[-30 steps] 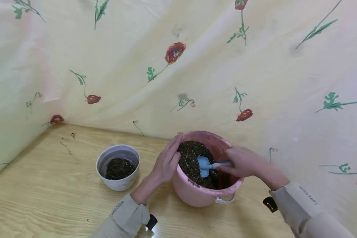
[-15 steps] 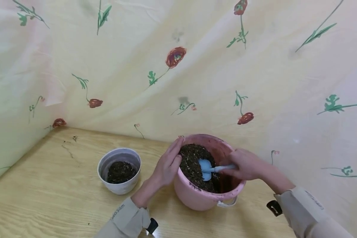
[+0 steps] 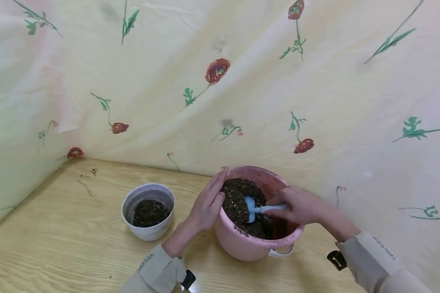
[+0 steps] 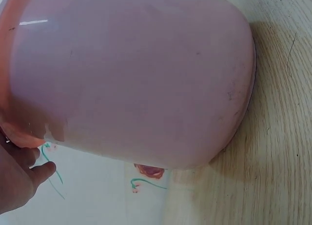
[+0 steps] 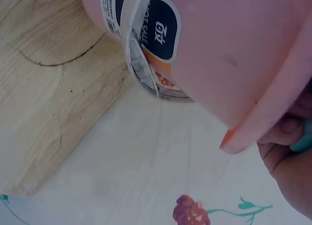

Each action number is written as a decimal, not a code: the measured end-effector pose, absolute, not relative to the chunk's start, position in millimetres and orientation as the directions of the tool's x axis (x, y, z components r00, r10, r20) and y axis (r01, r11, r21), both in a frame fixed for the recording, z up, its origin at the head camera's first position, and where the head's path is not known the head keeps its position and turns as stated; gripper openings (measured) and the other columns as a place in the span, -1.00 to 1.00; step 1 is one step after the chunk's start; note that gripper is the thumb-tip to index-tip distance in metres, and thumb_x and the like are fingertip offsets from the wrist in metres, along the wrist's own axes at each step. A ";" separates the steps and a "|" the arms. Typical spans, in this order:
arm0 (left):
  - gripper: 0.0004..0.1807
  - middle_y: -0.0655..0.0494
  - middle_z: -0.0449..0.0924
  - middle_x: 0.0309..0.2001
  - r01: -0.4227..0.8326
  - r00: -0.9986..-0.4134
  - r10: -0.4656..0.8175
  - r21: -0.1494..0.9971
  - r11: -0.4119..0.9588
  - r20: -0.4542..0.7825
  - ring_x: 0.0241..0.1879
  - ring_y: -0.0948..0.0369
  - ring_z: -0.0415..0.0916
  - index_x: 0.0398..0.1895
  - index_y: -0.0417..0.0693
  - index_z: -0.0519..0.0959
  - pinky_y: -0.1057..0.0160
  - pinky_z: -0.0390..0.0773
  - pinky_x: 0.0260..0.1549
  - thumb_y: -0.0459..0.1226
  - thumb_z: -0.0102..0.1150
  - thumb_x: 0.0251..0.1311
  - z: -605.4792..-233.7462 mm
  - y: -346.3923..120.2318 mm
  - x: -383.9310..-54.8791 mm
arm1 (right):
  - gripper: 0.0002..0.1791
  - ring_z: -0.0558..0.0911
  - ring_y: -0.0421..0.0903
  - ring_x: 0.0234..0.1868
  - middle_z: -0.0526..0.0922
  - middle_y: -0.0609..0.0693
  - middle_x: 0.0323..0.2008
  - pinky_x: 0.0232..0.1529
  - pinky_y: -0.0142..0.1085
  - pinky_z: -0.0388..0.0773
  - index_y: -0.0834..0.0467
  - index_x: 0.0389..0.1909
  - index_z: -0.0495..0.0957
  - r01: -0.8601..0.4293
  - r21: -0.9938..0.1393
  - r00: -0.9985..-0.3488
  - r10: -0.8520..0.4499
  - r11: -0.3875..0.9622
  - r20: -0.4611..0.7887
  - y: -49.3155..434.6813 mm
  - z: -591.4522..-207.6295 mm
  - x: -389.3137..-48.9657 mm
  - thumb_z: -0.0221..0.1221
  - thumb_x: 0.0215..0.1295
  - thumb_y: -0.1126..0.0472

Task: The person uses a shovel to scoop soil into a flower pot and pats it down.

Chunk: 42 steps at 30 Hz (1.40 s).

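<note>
White pot (image 3: 150,233): stands on the worktop (image 3: 69,244); we judge it light and thin-walled, best taken by its rim.
Pot soil (image 3: 151,213): a low dark mound, well below the rim.
Left grip (image 3: 206,204): fingers laid nearly straight against the left rim of the pink bucket (image 3: 238,243), not wrapped round it.
Bucket soil (image 3: 236,200): dark with pale flecks, banked high on the left, lower on the right; we expect it loose.
Bucket handling: probably stiff plastic, weightier on its loaded left side; we would steady it by the rim or lift it by the white bail (image 3: 280,252).
Blue scoop (image 3: 259,210): inside the bucket, blade against the soil; likely light and stiff, so we would hold the handle's right end.
Right grip (image 3: 301,206): fingers and thumb pinching that handle.
</note>
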<state>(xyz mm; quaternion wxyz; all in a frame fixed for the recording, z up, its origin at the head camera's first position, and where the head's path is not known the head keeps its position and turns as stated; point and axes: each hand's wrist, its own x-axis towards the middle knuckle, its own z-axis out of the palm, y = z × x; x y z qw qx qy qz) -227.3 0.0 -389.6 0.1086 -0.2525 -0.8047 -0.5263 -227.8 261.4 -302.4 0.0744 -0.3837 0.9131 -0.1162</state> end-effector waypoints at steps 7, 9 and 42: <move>-0.40 0.18 -0.05 0.51 0.527 -0.845 0.297 0.790 0.313 0.445 0.47 0.22 -0.09 0.51 -0.02 0.01 0.15 -0.02 0.42 -0.27 -0.29 0.40 -390.4 -0.1 -227.3 | -0.73 0.36 -0.44 -0.61 0.73 -0.19 -0.37 -0.56 -0.48 0.37 0.10 -0.18 0.74 -0.696 -0.301 -0.681 -0.733 0.653 -0.015 257.7 -311.9 -227.1 0.19 0.33 0.03; -0.40 0.18 -0.05 0.51 0.529 -0.843 0.296 0.791 0.308 0.449 0.47 0.23 -0.08 0.51 -0.03 0.02 0.15 -0.02 0.42 -0.27 -0.29 0.40 -391.0 -0.2 -227.5 | -0.74 0.33 -0.44 -0.64 0.73 -0.20 -0.38 -0.58 -0.48 0.36 0.10 -0.18 0.74 -0.693 -0.322 -0.679 -0.734 0.645 -0.009 258.0 -313.0 -227.5 0.20 0.33 0.04; -0.43 0.19 -0.04 0.51 0.541 -0.835 0.301 0.783 0.307 0.460 0.48 0.20 -0.07 0.52 -0.02 0.02 0.12 0.00 0.42 -0.17 -0.36 0.47 -395.6 -2.5 -227.6 | -0.75 0.48 -0.43 -0.54 0.74 -0.15 -0.36 -0.54 -0.42 0.41 0.11 -0.18 0.73 -0.652 -0.301 -0.748 -0.656 0.696 0.102 271.7 -295.5 -199.8 0.25 0.28 0.05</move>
